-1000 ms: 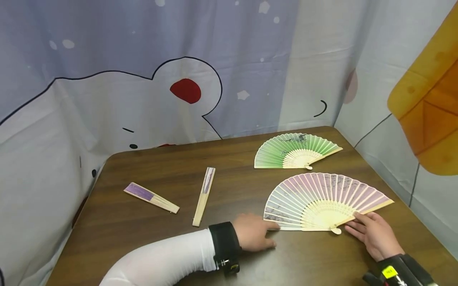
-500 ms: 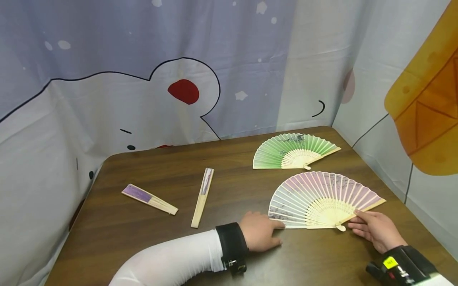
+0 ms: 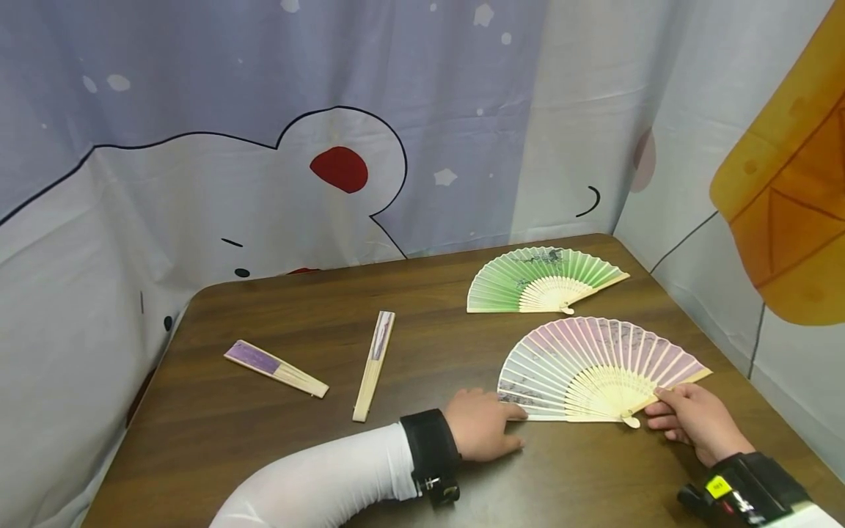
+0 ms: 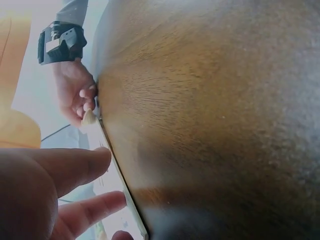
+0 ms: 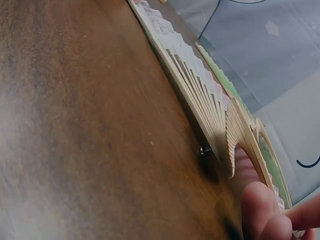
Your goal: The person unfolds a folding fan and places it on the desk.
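pink fan (image 3: 597,367): spread on counter (image 3: 422,352), lower right, shifted slightly right since 1 s ago | left hand (image 3: 482,433): flat fingers pressing its left edge | right hand (image 3: 693,418): pinching right guard stick, seemingly settling placement

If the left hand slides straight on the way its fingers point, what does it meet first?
The left hand points right; its fingertips already touch the left edge of the pink fan, so the fan comes first, with the right hand beyond.

Head view bright, even, sharp; soft shadows. Wrist cams blurry close-up, w/ window glare at left.
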A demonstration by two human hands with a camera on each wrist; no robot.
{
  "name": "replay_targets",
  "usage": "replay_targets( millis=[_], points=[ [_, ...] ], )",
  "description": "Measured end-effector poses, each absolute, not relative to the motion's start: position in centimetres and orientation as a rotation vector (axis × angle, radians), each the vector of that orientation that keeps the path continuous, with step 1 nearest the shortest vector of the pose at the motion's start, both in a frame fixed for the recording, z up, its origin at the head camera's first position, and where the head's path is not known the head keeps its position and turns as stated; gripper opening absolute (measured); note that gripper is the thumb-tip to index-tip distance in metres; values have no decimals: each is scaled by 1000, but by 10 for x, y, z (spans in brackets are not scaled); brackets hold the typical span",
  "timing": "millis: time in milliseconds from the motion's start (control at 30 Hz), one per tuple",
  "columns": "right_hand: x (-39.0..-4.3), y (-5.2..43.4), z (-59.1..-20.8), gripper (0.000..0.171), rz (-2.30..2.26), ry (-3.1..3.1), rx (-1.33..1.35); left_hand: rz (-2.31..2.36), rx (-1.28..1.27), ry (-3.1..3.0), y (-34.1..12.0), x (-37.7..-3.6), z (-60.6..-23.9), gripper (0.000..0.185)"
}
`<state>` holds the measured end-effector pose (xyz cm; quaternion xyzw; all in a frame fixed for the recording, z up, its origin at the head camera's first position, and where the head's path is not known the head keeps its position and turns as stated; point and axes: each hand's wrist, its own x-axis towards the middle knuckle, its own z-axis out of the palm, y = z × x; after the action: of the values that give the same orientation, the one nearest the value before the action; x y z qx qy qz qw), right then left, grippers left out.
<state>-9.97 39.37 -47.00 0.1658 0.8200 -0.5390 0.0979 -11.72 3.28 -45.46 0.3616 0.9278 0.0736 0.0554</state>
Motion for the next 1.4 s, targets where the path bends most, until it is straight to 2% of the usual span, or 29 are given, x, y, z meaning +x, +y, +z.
replay_targets(
  millis=[400,633,933,1233,1400],
  points=[
    [-104,378,-466,23,-1641,2505,516,297,1065,2809,27,-118,-456,42],
    [-111,362,-458,26,-1713,2556,449,497,1049,2848,8,-128,-452,42],
    [-128,321,-444,19,-1929,2406,200,846,773,2865,-35,-141,-454,38],
    [-144,250,-443,26,-1938,2236,-50,1158,529,2859,-79,-142,-458,39],
    [-150,205,-452,29,-1925,2107,-92,1354,302,2785,-103,-141,-459,43]
  ],
)
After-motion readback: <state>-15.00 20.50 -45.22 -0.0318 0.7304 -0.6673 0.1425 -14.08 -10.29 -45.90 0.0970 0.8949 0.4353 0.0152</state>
